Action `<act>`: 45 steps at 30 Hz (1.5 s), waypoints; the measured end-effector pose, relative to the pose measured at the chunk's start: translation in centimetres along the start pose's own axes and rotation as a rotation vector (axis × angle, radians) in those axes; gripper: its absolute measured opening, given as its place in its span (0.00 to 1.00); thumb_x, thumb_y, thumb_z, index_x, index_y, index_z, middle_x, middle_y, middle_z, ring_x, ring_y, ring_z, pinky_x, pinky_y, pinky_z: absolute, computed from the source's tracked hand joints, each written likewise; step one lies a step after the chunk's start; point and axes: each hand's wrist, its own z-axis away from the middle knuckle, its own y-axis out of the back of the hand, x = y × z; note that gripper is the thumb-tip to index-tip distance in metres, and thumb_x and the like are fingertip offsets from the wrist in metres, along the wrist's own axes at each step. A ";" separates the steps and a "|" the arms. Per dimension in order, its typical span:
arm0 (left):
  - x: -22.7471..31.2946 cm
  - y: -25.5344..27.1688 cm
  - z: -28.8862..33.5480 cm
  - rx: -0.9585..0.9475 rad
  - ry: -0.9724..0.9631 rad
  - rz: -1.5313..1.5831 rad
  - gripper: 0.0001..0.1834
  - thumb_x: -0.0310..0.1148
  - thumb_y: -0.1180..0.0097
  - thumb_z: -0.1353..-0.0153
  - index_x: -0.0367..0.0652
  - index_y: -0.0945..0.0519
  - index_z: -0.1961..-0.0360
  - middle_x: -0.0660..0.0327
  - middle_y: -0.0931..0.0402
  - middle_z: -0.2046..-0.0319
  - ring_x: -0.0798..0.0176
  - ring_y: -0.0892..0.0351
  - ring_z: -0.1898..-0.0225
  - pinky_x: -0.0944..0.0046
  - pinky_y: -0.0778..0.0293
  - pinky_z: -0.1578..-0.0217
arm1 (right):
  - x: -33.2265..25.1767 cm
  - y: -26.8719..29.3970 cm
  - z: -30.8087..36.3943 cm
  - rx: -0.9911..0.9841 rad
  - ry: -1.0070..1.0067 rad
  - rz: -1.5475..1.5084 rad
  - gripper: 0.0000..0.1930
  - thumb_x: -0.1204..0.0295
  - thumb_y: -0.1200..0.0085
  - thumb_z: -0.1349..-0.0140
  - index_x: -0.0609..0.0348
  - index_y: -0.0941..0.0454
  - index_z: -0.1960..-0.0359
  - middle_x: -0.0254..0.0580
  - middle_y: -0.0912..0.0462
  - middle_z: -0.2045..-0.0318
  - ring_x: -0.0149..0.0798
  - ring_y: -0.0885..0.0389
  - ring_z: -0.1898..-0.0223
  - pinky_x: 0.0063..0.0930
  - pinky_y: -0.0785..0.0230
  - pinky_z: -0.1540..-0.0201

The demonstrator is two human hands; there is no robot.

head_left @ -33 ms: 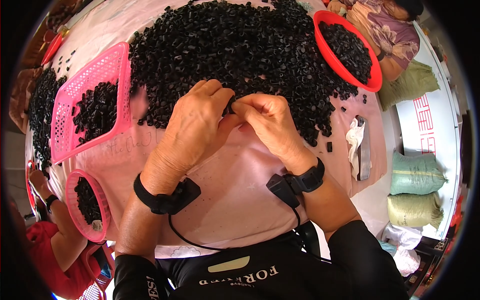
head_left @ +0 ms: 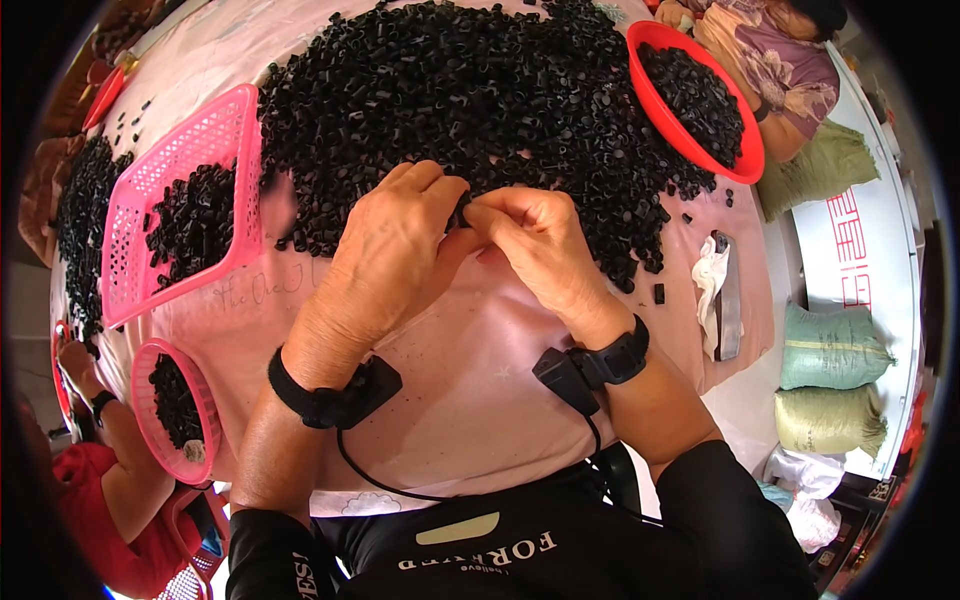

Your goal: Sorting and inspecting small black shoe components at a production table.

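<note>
Over the near edge of a large heap of small black plastic pieces [head_left: 420, 100], my two hands meet. My left hand [head_left: 400, 240] is closed, its thumb and fingers around a small black plastic piece [head_left: 458, 213]. My right hand [head_left: 540, 240] comes in from the other side, thumb and forefinger pinched against the same piece. Much of it is hidden by the fingers, so its exact shape does not show. The loose pieces in the heap look like short hollow caps or clips.
Left are a pink rectangular basket [head_left: 178, 140] and a round pink basket [head_left: 209, 420], both holding black pieces. A red basin [head_left: 750, 155] of pieces stands far right. Nearer lie a white cloth [head_left: 708, 280] and a flat grey strip [head_left: 730, 310]. Co-workers sit left [head_left: 95, 500] and far right [head_left: 775, 60].
</note>
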 end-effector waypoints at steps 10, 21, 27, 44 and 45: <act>0.1 -0.4 0.0 0.021 0.002 -0.089 0.19 0.26 0.30 0.52 0.31 0.17 0.58 0.50 0.21 0.67 0.46 0.20 0.64 0.53 0.22 0.62 | 0.2 -0.1 -0.1 0.056 -0.027 -0.010 0.07 0.74 0.41 0.32 0.67 0.14 0.64 0.35 0.14 0.73 0.22 0.19 0.72 0.19 0.24 0.69; 0.5 -0.6 -0.1 0.056 -0.076 -0.054 0.14 0.24 0.31 0.52 0.33 0.17 0.63 0.52 0.23 0.71 0.45 0.21 0.65 0.52 0.23 0.64 | 0.3 -0.1 -0.1 0.073 -0.033 -0.031 0.08 0.73 0.40 0.32 0.66 0.14 0.67 0.35 0.15 0.75 0.23 0.19 0.74 0.19 0.24 0.70; -1.8 1.8 -0.6 0.289 0.094 -0.191 0.12 0.30 0.32 0.46 0.36 0.17 0.62 0.51 0.18 0.64 0.45 0.18 0.60 0.53 0.21 0.58 | 0.5 -0.2 -0.5 0.106 -0.020 -0.256 0.12 0.66 0.42 0.28 0.65 0.16 0.61 0.38 0.13 0.71 0.28 0.15 0.70 0.20 0.23 0.67; -1.5 0.3 0.4 -0.067 0.084 -0.008 0.14 0.18 0.39 0.48 0.37 0.16 0.59 0.53 0.19 0.64 0.49 0.17 0.61 0.56 0.22 0.62 | 1.0 0.0 -0.6 0.131 -0.063 -0.064 0.12 0.68 0.50 0.24 0.65 0.20 0.50 0.42 0.13 0.60 0.33 0.12 0.60 0.22 0.22 0.61; -1.4 0.2 0.4 -0.080 0.075 -0.016 0.15 0.18 0.38 0.49 0.37 0.17 0.58 0.53 0.20 0.65 0.50 0.17 0.60 0.55 0.22 0.62 | 1.1 0.0 -0.6 0.134 -0.065 -0.086 0.11 0.69 0.49 0.25 0.64 0.20 0.51 0.41 0.13 0.61 0.31 0.12 0.60 0.22 0.21 0.61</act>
